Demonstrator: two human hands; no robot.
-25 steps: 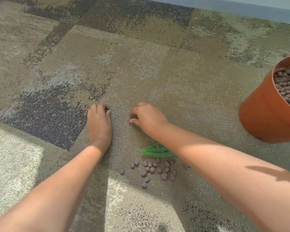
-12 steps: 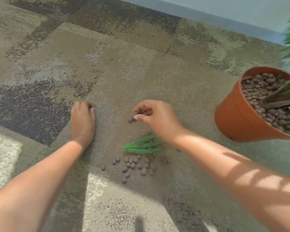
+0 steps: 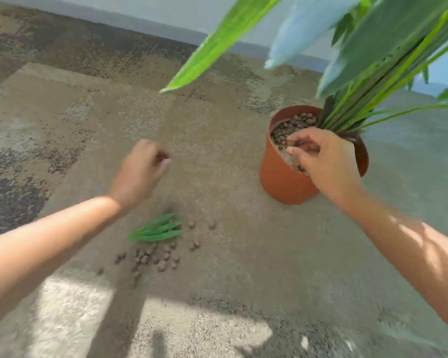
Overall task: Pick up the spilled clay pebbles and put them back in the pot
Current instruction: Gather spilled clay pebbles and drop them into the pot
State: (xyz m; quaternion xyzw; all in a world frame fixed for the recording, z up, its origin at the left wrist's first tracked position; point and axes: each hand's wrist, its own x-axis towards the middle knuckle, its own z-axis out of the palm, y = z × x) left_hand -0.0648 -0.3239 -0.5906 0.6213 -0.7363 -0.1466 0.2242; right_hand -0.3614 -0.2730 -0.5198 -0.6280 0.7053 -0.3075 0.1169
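Several brown clay pebbles [image 3: 155,258] lie spilled on the carpet, just below a fallen green leaf sprig [image 3: 157,229]. The terracotta pot [image 3: 282,182] stands at the right, filled with pebbles around the plant stems. My right hand [image 3: 326,161] hovers over the pot's mouth, its fingers and thumb curled round dark pebbles. My left hand [image 3: 142,171] is lifted above the carpet left of the pot, blurred, fingers curled with a dark pebble showing at the fingertips.
Long green plant leaves [image 3: 372,47] reach out of the pot across the top right of the view. Patterned brown and grey carpet [image 3: 62,112] covers the floor up to a pale wall base [image 3: 140,19] at the back. Sunlit patches lie near me.
Both hands rose off the carpet. My right hand travelled right to the pot's mouth with pebbles. My left hand lifted and moved right. The view swung toward the pot.
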